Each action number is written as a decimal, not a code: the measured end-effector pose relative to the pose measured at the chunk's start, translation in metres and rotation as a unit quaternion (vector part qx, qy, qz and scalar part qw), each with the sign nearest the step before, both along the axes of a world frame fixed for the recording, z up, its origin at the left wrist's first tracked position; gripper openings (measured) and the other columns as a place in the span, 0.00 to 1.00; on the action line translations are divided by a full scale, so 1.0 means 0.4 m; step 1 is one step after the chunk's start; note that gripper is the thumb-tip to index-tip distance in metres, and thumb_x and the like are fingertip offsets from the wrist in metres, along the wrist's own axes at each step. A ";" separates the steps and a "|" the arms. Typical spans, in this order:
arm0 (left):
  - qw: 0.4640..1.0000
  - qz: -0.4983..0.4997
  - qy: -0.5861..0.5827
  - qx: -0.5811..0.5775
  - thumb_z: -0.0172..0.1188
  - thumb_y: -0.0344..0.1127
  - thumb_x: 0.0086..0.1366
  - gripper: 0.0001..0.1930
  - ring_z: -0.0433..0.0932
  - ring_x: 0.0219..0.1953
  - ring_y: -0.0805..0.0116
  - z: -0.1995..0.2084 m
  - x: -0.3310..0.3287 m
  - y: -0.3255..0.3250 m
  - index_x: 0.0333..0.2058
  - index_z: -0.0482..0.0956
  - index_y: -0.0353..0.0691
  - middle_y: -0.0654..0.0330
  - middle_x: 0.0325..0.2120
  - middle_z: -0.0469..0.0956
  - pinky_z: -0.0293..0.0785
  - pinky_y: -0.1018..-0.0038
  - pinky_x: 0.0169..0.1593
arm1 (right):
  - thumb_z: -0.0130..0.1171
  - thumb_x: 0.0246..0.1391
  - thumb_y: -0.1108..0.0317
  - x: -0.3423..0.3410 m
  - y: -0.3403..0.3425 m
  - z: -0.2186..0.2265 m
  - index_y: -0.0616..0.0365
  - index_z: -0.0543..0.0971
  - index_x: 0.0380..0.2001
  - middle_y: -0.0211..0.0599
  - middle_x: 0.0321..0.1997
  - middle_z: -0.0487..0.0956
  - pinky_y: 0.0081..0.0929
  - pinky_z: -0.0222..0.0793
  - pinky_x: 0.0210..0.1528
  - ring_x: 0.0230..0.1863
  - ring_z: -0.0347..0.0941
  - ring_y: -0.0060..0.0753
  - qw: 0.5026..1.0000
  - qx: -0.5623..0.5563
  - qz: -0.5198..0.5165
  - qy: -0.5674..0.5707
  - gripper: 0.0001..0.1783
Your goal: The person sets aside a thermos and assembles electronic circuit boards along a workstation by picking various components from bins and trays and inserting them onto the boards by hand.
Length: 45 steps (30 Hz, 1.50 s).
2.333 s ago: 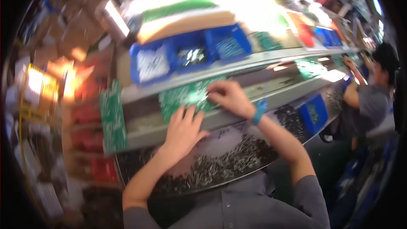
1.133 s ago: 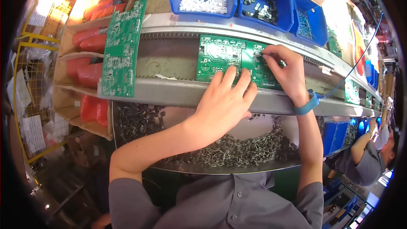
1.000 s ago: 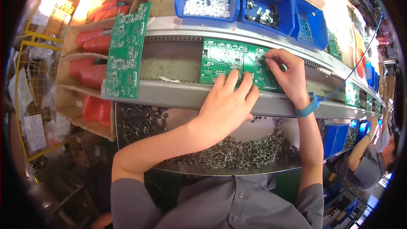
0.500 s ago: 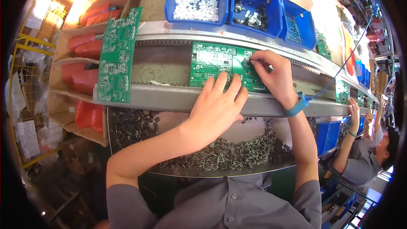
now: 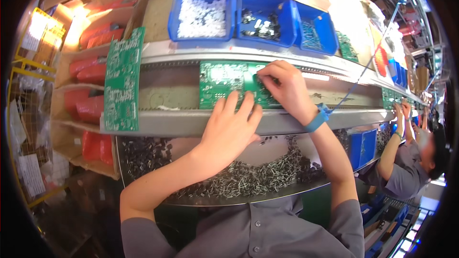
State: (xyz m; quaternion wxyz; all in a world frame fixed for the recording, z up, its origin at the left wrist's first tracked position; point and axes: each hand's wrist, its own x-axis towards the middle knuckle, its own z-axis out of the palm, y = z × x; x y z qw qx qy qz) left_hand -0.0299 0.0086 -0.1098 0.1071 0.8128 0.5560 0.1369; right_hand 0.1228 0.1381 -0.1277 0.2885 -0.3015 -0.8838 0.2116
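A green circuit board (image 5: pixel 217 79) lies flat between the two rails in front of me. My left hand (image 5: pixel 228 125) rests at the board's near edge, fingers spread and the tips on its surface. Over the right part of the board, my right hand (image 5: pixel 287 91) pinches with thumb and forefinger close to the surface. Whatever sits between those fingertips is hidden. A blue strap (image 5: pixel 318 118) with a cord circles my right wrist. Below my hands, a tray holds many small loose parts with metal leads (image 5: pixel 239 179).
Another green board (image 5: pixel 122 86) lies across the rails at left. Beyond the far rail stand blue bins with white connectors (image 5: pixel 203 16), dark parts (image 5: pixel 260 24) and thin leaded parts (image 5: pixel 311 36). Cardboard boxes hold red bags (image 5: pixel 95 110). A co-worker (image 5: pixel 406 162) works at right.
The whole view has shifted, so the scene sits lower and further left. Against the board, my right fingertips have moved slightly left. My left hand keeps its place at the near edge.
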 end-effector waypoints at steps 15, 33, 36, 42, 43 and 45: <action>1.000 -0.018 0.007 0.015 0.68 0.44 0.49 0.30 0.64 0.53 0.50 0.012 -0.008 0.001 0.48 0.72 0.37 0.50 0.52 0.66 0.63 0.60 0.53 | 0.60 0.41 0.75 0.133 0.334 0.077 0.61 0.81 0.30 0.46 0.31 0.79 0.37 0.71 0.40 0.34 0.76 0.47 0.948 0.163 -0.085 -0.258 0.09; 1.000 -0.023 0.004 -0.009 0.68 0.46 0.48 0.32 0.64 0.54 0.48 0.014 -0.011 0.010 0.50 0.71 0.39 0.51 0.53 0.66 0.62 0.57 0.55 | 0.59 0.47 0.72 0.174 0.334 0.121 0.60 0.82 0.30 0.44 0.30 0.80 0.36 0.70 0.44 0.34 0.76 0.43 0.986 0.031 -0.109 -0.121 0.06; 1.000 -0.024 0.001 -0.012 0.68 0.46 0.48 0.32 0.64 0.54 0.48 0.018 -0.012 0.010 0.50 0.70 0.39 0.51 0.53 0.66 0.62 0.57 0.55 | 0.59 0.50 0.71 0.176 0.317 0.137 0.61 0.82 0.31 0.38 0.30 0.81 0.28 0.70 0.40 0.33 0.76 0.32 0.989 -0.025 -0.131 -0.062 0.07; 0.999 -0.015 -0.044 -0.023 0.67 0.45 0.50 0.30 0.64 0.54 0.50 0.021 -0.029 0.014 0.50 0.71 0.39 0.51 0.53 0.66 0.62 0.57 0.55 | 0.60 0.53 0.73 0.146 0.206 0.167 0.64 0.80 0.33 0.30 0.31 0.80 0.16 0.68 0.37 0.33 0.73 0.17 0.952 -0.235 -0.091 0.175 0.06; 0.997 -0.007 -0.077 -0.024 0.67 0.44 0.50 0.29 0.65 0.53 0.50 0.025 -0.037 0.015 0.49 0.71 0.39 0.51 0.52 0.67 0.62 0.58 0.55 | 0.59 0.53 0.73 0.127 0.168 0.167 0.64 0.80 0.33 0.30 0.32 0.80 0.16 0.69 0.37 0.34 0.73 0.17 0.942 -0.267 -0.065 0.191 0.06; 0.989 0.019 -0.148 -0.003 0.67 0.41 0.50 0.27 0.67 0.51 0.52 0.015 -0.044 0.028 0.48 0.72 0.38 0.53 0.49 0.69 0.63 0.60 0.54 | 0.58 0.53 0.75 0.090 0.081 0.172 0.64 0.80 0.32 0.30 0.32 0.79 0.17 0.70 0.39 0.36 0.73 0.17 0.922 -0.332 -0.020 0.197 0.04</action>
